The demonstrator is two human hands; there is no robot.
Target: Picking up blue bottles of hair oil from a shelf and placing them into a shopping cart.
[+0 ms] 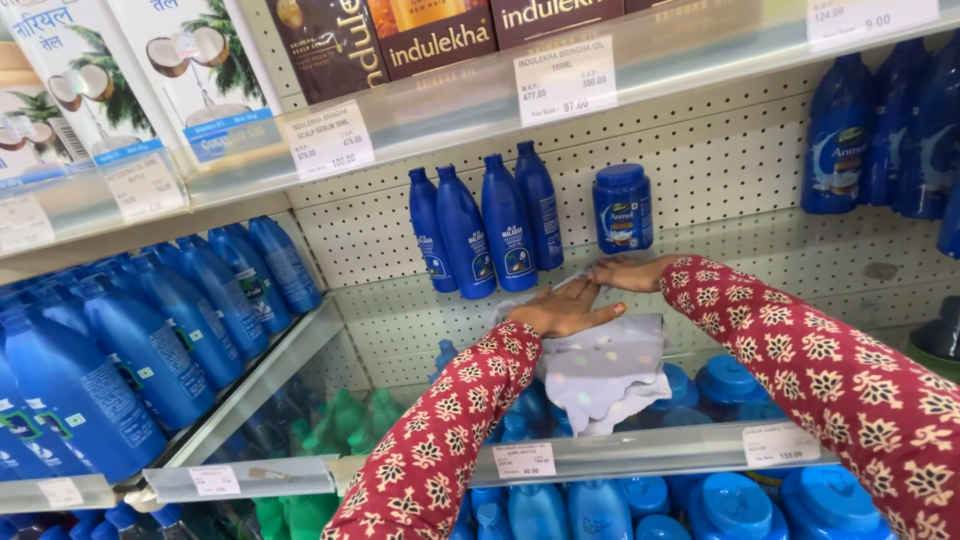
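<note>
Leftmost, big blue bottles (150, 340) crowd a lower shelf. Further right, four slim bottles (485, 225) stand at the back of the glass shelf (800, 250). Before them the left hand (565, 310) lies flat, fingers spread, pressing a pale cloth (610, 370) onto the glass. Just beside it, the right hand (625, 272) rests open on the shelf, near a blue jar (622, 207).

Shop shelving, white pegboard back panel (720, 170). Glass shelves (420, 310) with clear plastic front rails (600, 455) carrying paper price labels (565, 80). Rows of blue bottles (150, 340) at left, boxed goods (430, 35) on top shelf. Even, bright lighting.
</note>
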